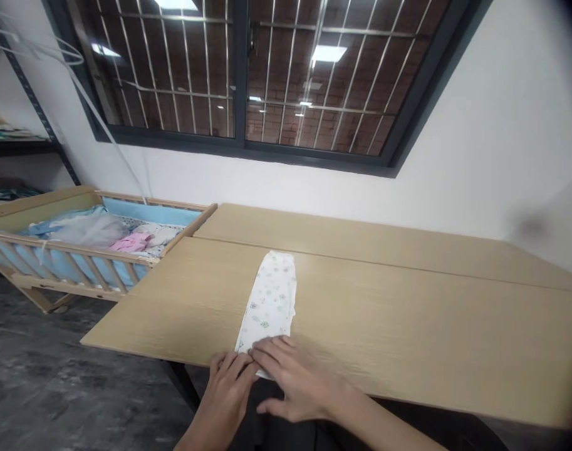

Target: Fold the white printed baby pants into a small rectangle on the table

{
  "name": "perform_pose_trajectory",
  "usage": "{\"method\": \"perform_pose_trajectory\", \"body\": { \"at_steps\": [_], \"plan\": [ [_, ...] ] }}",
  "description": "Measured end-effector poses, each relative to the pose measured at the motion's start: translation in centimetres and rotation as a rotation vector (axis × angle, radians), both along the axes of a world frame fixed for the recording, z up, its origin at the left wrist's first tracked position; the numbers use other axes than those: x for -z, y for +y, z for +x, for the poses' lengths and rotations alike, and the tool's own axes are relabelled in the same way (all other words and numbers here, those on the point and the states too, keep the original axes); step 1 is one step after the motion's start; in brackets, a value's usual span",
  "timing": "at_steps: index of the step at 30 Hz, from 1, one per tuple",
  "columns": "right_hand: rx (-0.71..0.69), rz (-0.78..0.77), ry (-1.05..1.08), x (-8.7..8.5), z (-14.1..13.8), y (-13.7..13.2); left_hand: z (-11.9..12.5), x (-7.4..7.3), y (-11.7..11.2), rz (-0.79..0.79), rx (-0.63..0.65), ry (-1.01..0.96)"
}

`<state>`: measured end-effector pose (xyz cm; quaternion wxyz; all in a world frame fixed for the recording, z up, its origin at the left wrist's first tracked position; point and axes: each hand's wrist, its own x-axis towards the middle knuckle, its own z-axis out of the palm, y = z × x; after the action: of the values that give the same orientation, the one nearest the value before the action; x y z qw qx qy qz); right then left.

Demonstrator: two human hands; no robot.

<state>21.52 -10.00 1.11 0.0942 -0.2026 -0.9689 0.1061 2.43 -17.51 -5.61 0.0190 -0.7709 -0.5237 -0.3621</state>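
A small white garment (269, 299) with a faint printed pattern lies folded into a long narrow strip on the wooden table (408, 313), running from the near edge away from me. My left hand (228, 391) rests at the table's near edge with its fingertips on the strip's near left corner. My right hand (295, 382) lies flat over the strip's near end, fingers stretched out and pointing left. Both hands press on the cloth; neither grips it.
A wooden baby crib (79, 250) with blue lining and pink and white clothes inside stands to the left of the table. A barred window (239, 75) is on the wall behind. Dark shelving (13, 144) stands at far left.
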Motion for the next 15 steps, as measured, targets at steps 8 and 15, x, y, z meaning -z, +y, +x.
{"method": "perform_pose_trajectory", "body": {
  "at_steps": [8, 15],
  "plan": [
    [0.194, 0.053, -0.02, -0.4, 2.2, -2.8, -2.0, -1.5, -0.4, -0.195, 0.21, -0.052],
    [0.244, -0.385, 0.069, -6.1, 3.4, -2.5, -3.9, -5.3, -0.2, -0.27, 0.286, -0.286]
  ]
}}
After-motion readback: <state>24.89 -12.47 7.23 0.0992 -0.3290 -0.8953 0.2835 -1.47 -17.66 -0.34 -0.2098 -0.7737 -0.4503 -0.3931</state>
